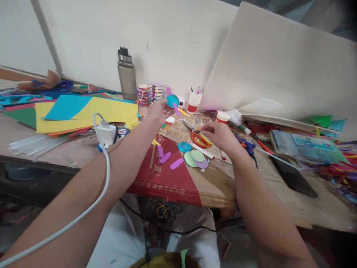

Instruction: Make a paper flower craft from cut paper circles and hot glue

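Note:
My left hand (pixel 161 112) pinches a blue paper disc (pixel 173 101) by its edge, above the back of the cardboard. Purple strips (pixel 176 109) stick out from the disc at top and bottom. My right hand (pixel 219 134) is closed, fingers curled together, just beside scissors with red-orange handles (pixel 198 140); whatever the fingertips hold is hidden. Yellow handles lie against the scissors. Nearer me are another blue disc (pixel 184 147), pale green discs (pixel 197 156), a lilac disc (pixel 202 164) and loose purple strips (pixel 176 163).
Stacks of decorated discs (pixel 156 92) and a grey bottle (pixel 127 74) stand by the wall. A paper cup (pixel 194 102) holds pens. Coloured sheets (pixel 111 111) and a white charger (pixel 106 133) lie left. A blue glue gun (pixel 245 144), phone (pixel 292 176) and plastic case (pixel 306 145) lie right.

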A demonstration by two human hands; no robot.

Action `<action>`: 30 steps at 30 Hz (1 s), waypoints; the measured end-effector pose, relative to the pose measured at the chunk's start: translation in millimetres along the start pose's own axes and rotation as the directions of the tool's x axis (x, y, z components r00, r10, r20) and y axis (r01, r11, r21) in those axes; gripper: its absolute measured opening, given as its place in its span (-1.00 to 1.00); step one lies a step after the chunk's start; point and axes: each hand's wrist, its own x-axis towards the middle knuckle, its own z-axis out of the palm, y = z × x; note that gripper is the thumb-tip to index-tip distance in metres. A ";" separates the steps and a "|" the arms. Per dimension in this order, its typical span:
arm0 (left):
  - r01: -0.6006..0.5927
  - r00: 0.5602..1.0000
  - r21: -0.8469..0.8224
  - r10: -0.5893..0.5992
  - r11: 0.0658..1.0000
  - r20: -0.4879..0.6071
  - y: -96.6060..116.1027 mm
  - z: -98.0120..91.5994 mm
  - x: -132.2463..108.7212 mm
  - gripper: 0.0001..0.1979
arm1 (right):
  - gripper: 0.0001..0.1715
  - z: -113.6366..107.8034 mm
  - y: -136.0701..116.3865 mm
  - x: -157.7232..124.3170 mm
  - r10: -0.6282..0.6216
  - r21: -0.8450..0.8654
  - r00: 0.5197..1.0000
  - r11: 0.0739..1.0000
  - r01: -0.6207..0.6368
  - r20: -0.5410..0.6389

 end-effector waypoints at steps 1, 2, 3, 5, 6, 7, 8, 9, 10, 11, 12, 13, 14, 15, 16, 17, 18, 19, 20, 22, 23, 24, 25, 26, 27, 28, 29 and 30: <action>-0.018 1.000 -0.023 0.018 1.000 -0.011 2.8 -1.4 2.6 -0.90 | -0.88 2.4 -2.7 -1.0 -0.042 0.036 0.998 0.999 0.041 0.041; -0.035 0.999 -0.043 0.034 0.998 -0.019 6.0 -2.7 4.7 -0.90 | -0.88 5.2 -5.0 -1.9 -0.076 0.053 0.995 0.996 0.073 0.068; -0.052 0.998 -0.060 0.051 0.997 -0.024 9.4 -3.8 6.3 -0.90 | -0.88 8.1 -6.9 -2.5 -0.098 0.059 0.992 0.994 0.094 0.075; -0.094 0.995 -0.090 0.091 0.992 -0.030 15.7 -5.0 7.3 -0.90 | -0.87 14.2 -9.5 -2.1 -0.106 0.065 0.994 0.993 0.103 0.039; -0.116 0.993 -0.102 0.113 0.988 -0.033 18.3 -5.2 6.9 -0.91 | -0.87 17.1 -10.9 -0.5 -0.095 0.069 0.995 0.993 0.094 0.007; -0.137 0.990 -0.111 0.134 0.984 -0.037 20.3 -5.0 6.0 -0.92 | -0.87 19.8 -12.7 2.2 -0.086 0.073 0.996 0.994 0.087 -0.022; -0.157 0.987 -0.117 0.153 0.981 -0.042 21.7 -4.6 4.7 -0.93 | -0.87 22.4 -15.3 6.1 -0.082 0.076 0.996 0.993 0.085 -0.044; -0.173 0.985 -0.120 0.169 0.978 -0.046 22.8 -4.1 3.5 -0.94 | -0.87 24.9 -18.9 11.0 -0.086 0.076 0.995 0.993 0.090 -0.053; -0.186 0.982 -0.120 0.181 0.975 -0.053 23.7 -3.6 2.4 -0.95 | -0.88 27.5 -23.3 16.8 -0.100 0.077 0.994 0.992 0.103 -0.042; -0.198 0.980 -0.119 0.192 0.973 -0.060 24.6 -3.1 1.6 -0.95 | -0.88 30.2 -28.4 23.2 -0.115 0.074 0.993 0.990 0.116 -0.018; -0.210 0.977 -0.121 0.203 0.970 -0.068 25.7 -2.9 1.2 -0.94 | -0.88 33.4 -34.1 29.9 -0.117 0.070 0.993 0.991 0.117 0.003; -0.224 0.973 -0.124 0.216 0.967 -0.077 27.0 -2.8 1.2 -0.94 | -0.88 37.3 -40.1 36.7 -0.123 0.065 0.992 0.991 0.121 0.035; -0.240 0.969 -0.130 0.230 0.962 -0.085 28.6 -2.9 1.6 -0.93 | -0.88 42.0 -46.1 43.3 -0.149 0.061 0.987 0.987 0.146 0.062; -0.257 0.965 -0.137 0.245 0.957 -0.094 30.4 -3.3 2.3 -0.93 | -0.87 47.7 -52.0 49.4 -0.190 0.063 0.977 0.981 0.185 0.094; -0.275 0.960 -0.146 0.262 0.950 -0.102 32.4 -3.7 3.1 -0.92 | -0.87 54.3 -57.6 54.9 -0.230 0.057 0.965 0.973 0.225 0.127; -0.294 0.954 -0.154 0.279 0.943 -0.110 34.3 -4.2 3.9 -0.91 | -0.86 61.8 -63.1 59.6 -0.270 0.047 0.954 0.963 0.266 0.133; -0.309 0.949 -0.160 0.293 0.938 -0.116 36.2 -4.6 4.4 -0.90 | -0.83 69.9 -68.5 63.6 -0.301 0.028 0.943 0.953 0.300 0.144; -0.319 0.946 -0.164 0.302 0.934 -0.119 37.7 -4.9 4.5 -0.90 | -0.80 78.4 -73.8 66.7 -0.313 -0.009 0.936 0.948 0.318 0.161; -0.322 0.945 -0.167 0.306 0.932 -0.119 38.9 -5.0 4.1 -0.90 | -0.73 86.8 -79.1 69.2 -0.304 -0.049 0.935 0.947 0.318 0.184; -0.312 0.948 -0.168 0.295 0.935 -0.116 40.2 -4.2 1.7 -0.91 | -0.54 102.8 -89.4 73.0 -0.213 -0.128 0.949 0.961 0.247 0.231; -0.303 0.951 -0.170 0.286 0.938 -0.115 40.4 -3.4 -0.1 -0.93 | -0.47 110.1 -94.1 74.8 -0.160 -0.160 0.955 0.966 0.203 0.249; -0.294 0.954 -0.174 0.277 0.940 -0.116 40.4 -2.5 -2.2 -0.95 | -0.44 116.7 -98.3 76.5 -0.116 -0.185 0.958 0.968 0.167 0.262; -0.290 0.955 -0.181 0.271 0.940 -0.119 40.3 -1.4 -4.4 -0.97 | -0.44 122.5 -101.6 78.4 -0.078 -0.209 0.959 0.968 0.139 0.273; -0.283 0.957 -0.188 0.264 0.941 -0.118 40.0 -0.4 -6.5 -0.98 | -0.46 127.3 -103.9 80.2 -0.046 -0.231 0.957 0.966 0.116 0.287; -0.278 0.959 -0.195 0.260 0.941 -0.112 39.7 0.5 -8.4 -0.95 | -0.50 130.9 -105.0 81.8 -0.027 -0.241 0.956 0.965 0.102 0.293; -0.275 0.960 -0.199 0.259 0.941 -0.106 39.3 1.2 -9.9 -0.92 | -0.53 133.0 -104.8 82.8 -0.031 -0.227 0.956 0.969 0.100 0.292; -0.274 0.961 -0.202 0.259 0.940 -0.097 39.0 1.6 -11.0 -0.91 | -0.56 133.6 -103.3 83.1 -0.061 -0.182 0.959 0.977 0.115 0.275; -0.275 0.961 -0.203 0.261 0.940 -0.091 38.7 1.7 -11.7 -0.89 | -0.58 132.5 -100.5 82.5 -0.115 -0.105 0.965 0.984 0.143 0.236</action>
